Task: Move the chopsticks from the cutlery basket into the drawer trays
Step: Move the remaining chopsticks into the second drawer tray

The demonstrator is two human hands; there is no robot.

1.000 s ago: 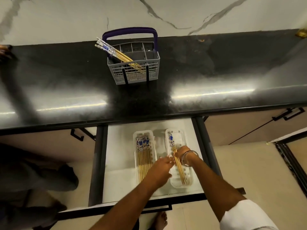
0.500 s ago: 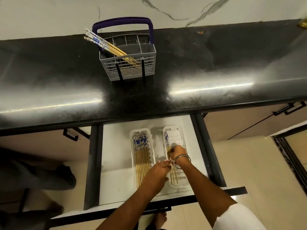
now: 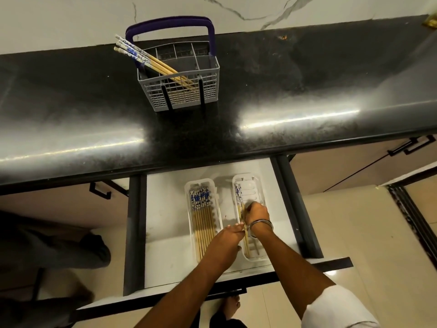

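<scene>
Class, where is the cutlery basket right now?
In the head view, the cutlery basket stands upper left on the black countertop, behind the open drawer.

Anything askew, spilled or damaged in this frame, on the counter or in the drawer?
Nothing is spilled or broken. The chopsticks left in the cutlery basket lean diagonally out over its left rim rather than standing upright. In the open drawer, the left tray holds a neat row; both hands are over the right tray.

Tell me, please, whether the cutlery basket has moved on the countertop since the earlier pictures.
No. The cutlery basket stands at the same spot on the countertop, under the same wall vein; only the camera shifted.
</scene>
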